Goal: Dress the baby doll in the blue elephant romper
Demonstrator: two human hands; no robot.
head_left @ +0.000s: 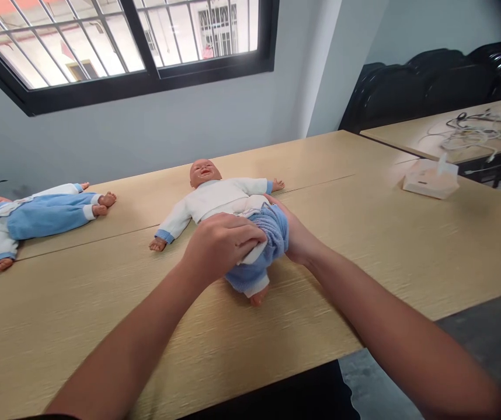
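A baby doll (pixel 219 195) lies on its back on the table, head away from me and arms spread. It wears a white top with blue cuffs. Its blue trousers (pixel 279 224) are bunched up around the hips and legs, and one foot sticks out below a white cuff. My left hand (pixel 228 242) is closed over the front of the trousers, its fingers curled on a piece of white cloth (pixel 254 254); whether that is a cuff or a separate cloth, I cannot tell. Around the right side of the trousers wraps my right hand (pixel 296 233), its fingers mostly hidden behind the fabric.
A second doll (pixel 49 216) in matching clothes lies at the left of the wooden table (pixel 355 239). Toward the right stands a tissue box (pixel 431 178). Tangled cables (pixel 482 131) lie on another table, with stacked black chairs (pixel 425 87) behind. A barred window (pixel 145 46) is in the wall.
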